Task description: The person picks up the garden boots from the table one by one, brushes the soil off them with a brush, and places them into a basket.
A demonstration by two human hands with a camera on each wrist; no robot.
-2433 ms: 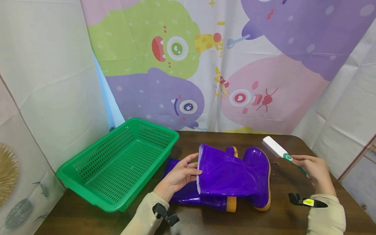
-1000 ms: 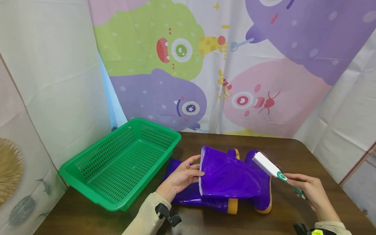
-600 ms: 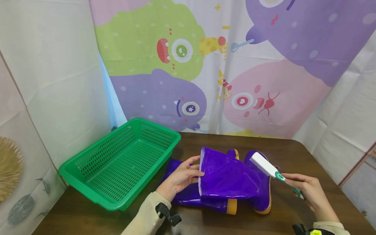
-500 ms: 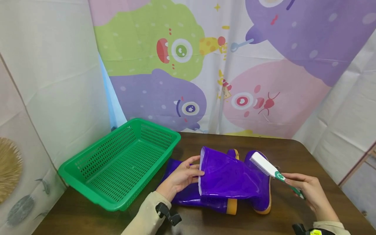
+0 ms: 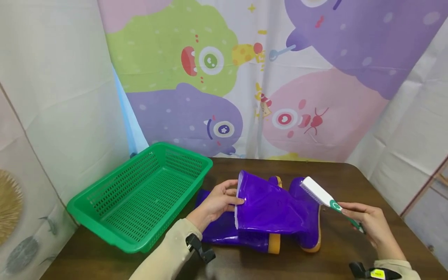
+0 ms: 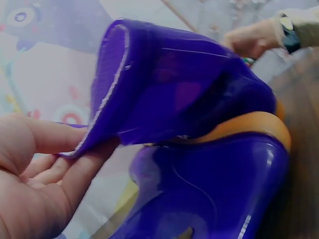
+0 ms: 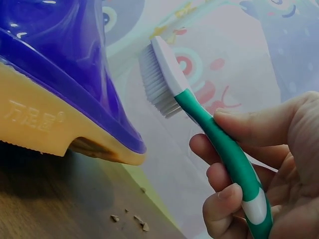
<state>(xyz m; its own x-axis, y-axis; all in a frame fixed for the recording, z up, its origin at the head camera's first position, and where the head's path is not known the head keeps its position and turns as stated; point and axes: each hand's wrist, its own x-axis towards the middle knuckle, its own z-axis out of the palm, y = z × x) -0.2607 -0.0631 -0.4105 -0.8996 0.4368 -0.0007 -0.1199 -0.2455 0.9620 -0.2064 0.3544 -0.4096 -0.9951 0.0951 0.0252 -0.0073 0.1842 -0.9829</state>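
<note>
My left hand [image 5: 217, 202] pinches the pale-lined cuff of a purple rain boot [image 5: 269, 206], thumb on the outside in the head view. That boot lies tilted across a second purple rain boot [image 5: 241, 239] with an orange sole. In the left wrist view, the raised cuff [image 6: 119, 74] gapes between thumb and fingers. My right hand [image 5: 372, 221] grips the green handle of a white-headed scrub brush [image 5: 318, 191]. Its bristles [image 7: 157, 82] face the held boot's foot; the right wrist view shows a gap between them and the boot [image 7: 60, 55].
A green slatted basket [image 5: 140, 241] stands to the left on the dark wooden table [image 5: 241, 264]. Small brown crumbs [image 7: 142, 224] lie on the table near the boot's sole. A cartoon-printed curtain [image 5: 252, 144] hangs behind the table's far edge.
Over the earlier frames the brush came left and down from beside the boot to over its foot. Since half a second ago it has risen slightly. The left hand stays at the cuff.
</note>
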